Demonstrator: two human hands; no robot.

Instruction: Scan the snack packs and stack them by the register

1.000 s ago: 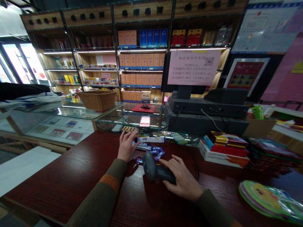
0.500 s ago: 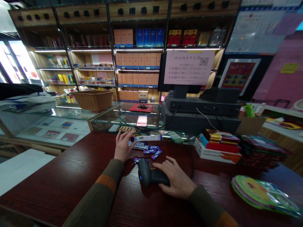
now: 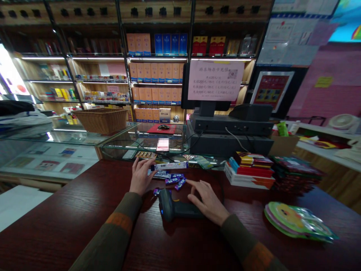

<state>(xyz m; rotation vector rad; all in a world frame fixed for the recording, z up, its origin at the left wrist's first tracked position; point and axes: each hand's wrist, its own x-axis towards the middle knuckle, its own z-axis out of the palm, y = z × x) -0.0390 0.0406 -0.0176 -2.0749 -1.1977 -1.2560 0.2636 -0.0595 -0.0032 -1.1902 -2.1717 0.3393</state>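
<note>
Scanner (image 3: 168, 206) on wooden counter (image 3: 84, 205), lit shelves (image 3: 158, 59) behind

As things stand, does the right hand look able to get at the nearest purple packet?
Likely yes: the right hand has its index finger extended beside the purple packet, nothing visible lies between, and the scanner lies nearer the camera.

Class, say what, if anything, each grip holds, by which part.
Right grip: nothing. Whether the left grip holds the long white-purple packet by its left end cannot be told.
</note>
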